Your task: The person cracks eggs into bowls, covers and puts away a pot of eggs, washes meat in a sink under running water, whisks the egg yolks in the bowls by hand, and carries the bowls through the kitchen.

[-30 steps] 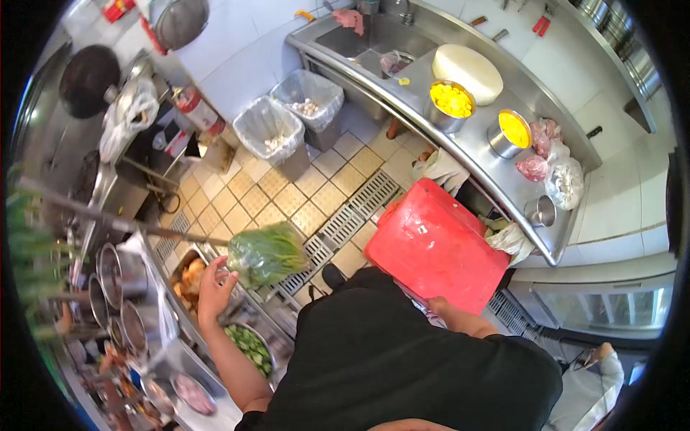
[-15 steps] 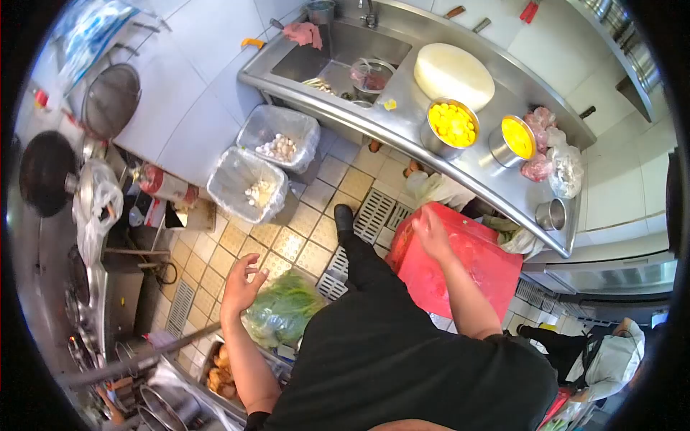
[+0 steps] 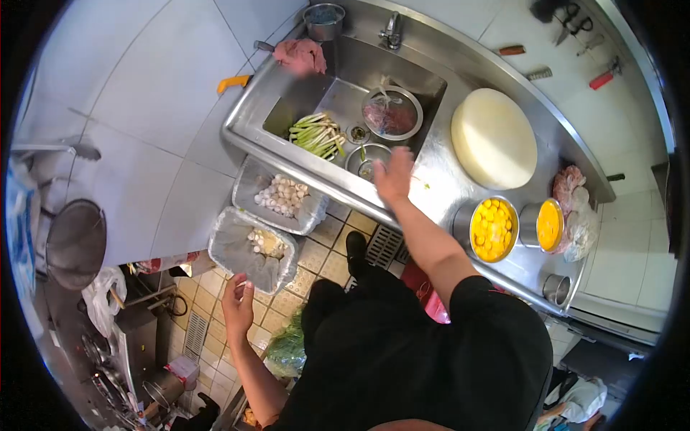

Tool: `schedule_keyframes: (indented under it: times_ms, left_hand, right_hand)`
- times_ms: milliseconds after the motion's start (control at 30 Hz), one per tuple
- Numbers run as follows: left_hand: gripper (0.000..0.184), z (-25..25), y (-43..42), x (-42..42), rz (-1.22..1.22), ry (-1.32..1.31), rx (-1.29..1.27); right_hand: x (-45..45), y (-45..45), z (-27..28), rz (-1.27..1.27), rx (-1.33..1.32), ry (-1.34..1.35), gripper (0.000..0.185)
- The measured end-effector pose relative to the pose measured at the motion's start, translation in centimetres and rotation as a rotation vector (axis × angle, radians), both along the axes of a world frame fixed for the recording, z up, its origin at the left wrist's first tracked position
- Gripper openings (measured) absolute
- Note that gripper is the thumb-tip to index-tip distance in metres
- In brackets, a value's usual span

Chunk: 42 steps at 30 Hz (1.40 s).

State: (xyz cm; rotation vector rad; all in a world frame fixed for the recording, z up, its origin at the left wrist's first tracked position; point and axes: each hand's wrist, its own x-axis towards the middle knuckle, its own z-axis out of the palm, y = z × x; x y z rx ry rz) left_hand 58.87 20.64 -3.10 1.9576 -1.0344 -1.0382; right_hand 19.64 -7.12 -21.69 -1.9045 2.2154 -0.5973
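Head view: the right hand (image 3: 394,175), fingers wide by the sink (image 3: 343,99), should clear the nearby pot (image 3: 463,217); the left hand (image 3: 238,305), fingers parted, hangs empty.

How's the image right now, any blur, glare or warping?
Head view: fisheye warping, black corners, the counter edge bowed; head view again: right hand smeared, likely by motion, left hand clearer; head view also: bright glare on the counter.
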Motion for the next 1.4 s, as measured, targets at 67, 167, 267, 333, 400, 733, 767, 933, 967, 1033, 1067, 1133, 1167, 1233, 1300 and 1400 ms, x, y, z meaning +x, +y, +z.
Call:
schedule_keyframes:
  times_ms: [67,167,267,333,400,733,767,933,967,1033,1067,1133,1167,1233,1300,1400]
  left_hand:
    - [0.036,-1.3,-2.9,0.0,0.023,0.013,0.02]
    - [0.036,-0.7,-8.4,0.0,-0.257,-0.117,0.106]
    - [0.036,-1.0,-15.5,0.5,-0.25,0.081,0.001]
    - [0.034,-3.3,-21.1,1.8,-0.338,0.051,-0.076]
    - [0.033,-5.2,-26.7,1.4,-0.383,0.063,-0.165]
    - [0.036,-8.5,-52.6,-13.0,-0.748,0.335,-0.212]
    - [0.041,-9.9,-55.0,-14.9,-0.743,0.367,-0.209]
    - [0.065,-14.4,-70.1,-26.4,-0.598,0.306,-0.18]
    - [0.068,-15.1,-73.1,-28.6,-0.572,0.337,-0.156]
    - [0.071,-13.8,-76.7,-31.8,-0.507,0.184,-0.205]
    - [0.064,-15.9,-79.3,-33.6,-0.507,0.129,-0.311]
    - [0.057,-18.9,-82.3,-35.2,-0.487,0.078,-0.398]
    - [0.052,-19.1,-83.4,-35.3,-0.565,0.32,-0.194]
    - [0.048,-19.4,-84.4,-34.7,-0.618,0.572,0.006]
    - [0.038,-19.8,-83.9,-34.1,-0.614,0.694,-0.047]
    - [0.042,-18.2,-84.0,-33.8,-0.595,0.41,-0.009]
  right_hand:
    - [6.2,-3.6,2.2,0.131,0.509,-0.374,0.077]
    - [10.7,-8.4,-0.4,0.114,0.401,-0.477,0.077]
    - [10.3,-9.8,2.0,0.106,0.28,-0.739,0.075]
    - [6.6,-9.0,3.8,0.033,0.24,-0.713,0.068]
    - [2.1,-6.6,5.9,-0.004,0.109,-0.574,0.058]
    - [-7.7,0.0,3.4,-0.102,0.096,0.134,0.063]
    - [-6.5,-1.9,2.9,-0.021,0.039,-0.007,0.063]
    - [1.3,-10.4,0.5,0.249,0.191,-0.461,0.054]
    - [2.4,-11.6,-0.1,0.256,0.21,-0.456,0.054]
    - [2.9,-13.9,-0.7,0.144,0.423,-0.633,0.049]
    - [2.0,-14.3,-1.1,0.154,0.446,-0.618,0.049]
    - [0.5,-14.7,-1.9,0.066,0.52,-0.99,0.043]
    - [-0.4,-14.7,-1.7,-0.005,0.5,-1.079,0.037]
    - [-3.5,-15.5,-0.4,0.002,0.565,-1.131,0.036]
    - [-5.9,-16.6,2.1,-0.017,0.597,-1.232,0.034]
    - [-7.7,-20.1,2.9,-0.118,0.641,-1.145,0.036]
